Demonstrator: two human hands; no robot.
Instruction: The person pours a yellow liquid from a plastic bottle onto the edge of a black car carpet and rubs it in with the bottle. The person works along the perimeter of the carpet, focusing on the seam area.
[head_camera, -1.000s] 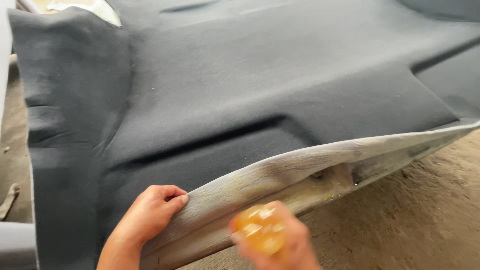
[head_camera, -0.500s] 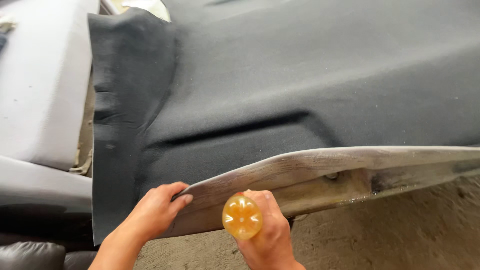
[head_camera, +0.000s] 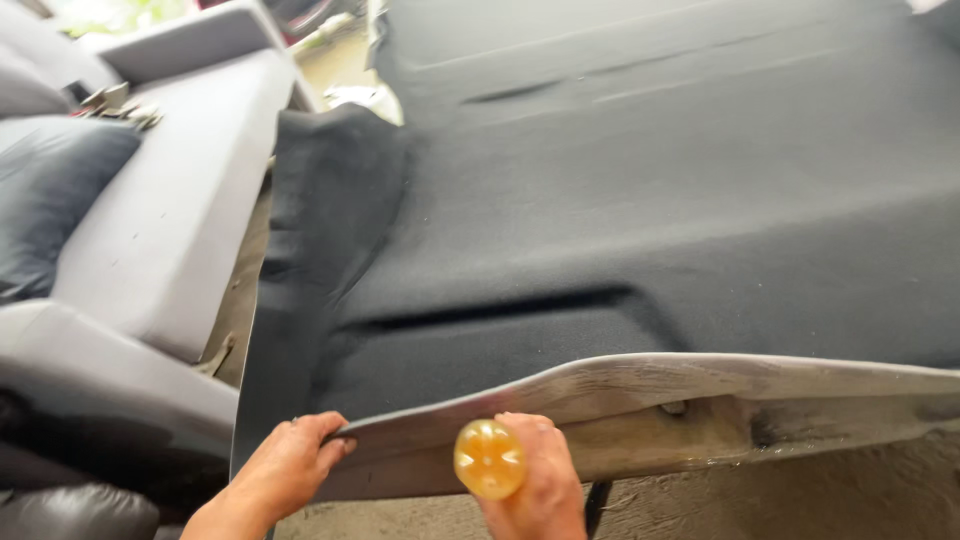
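Left hand at 7 o'clock, fingers curled over turned-back edge of dark carpet sheet; right hand at 6 wrapped round amber bottle, base twd camera. Grey underside partly wet-looking, rest to 3 o'clock seems undone

Off to the left there's a light grey seat cushion, pretty long and flat, with a dark pillow-looking thing slumped on its near end. A black leather-ish seat corner pokes in at the bottom left. Some small bits of clutter sit at the far end of the cushion (too blurry to tell what they are). The ground at the lower right is rough, dusty brown concrete or dirt.
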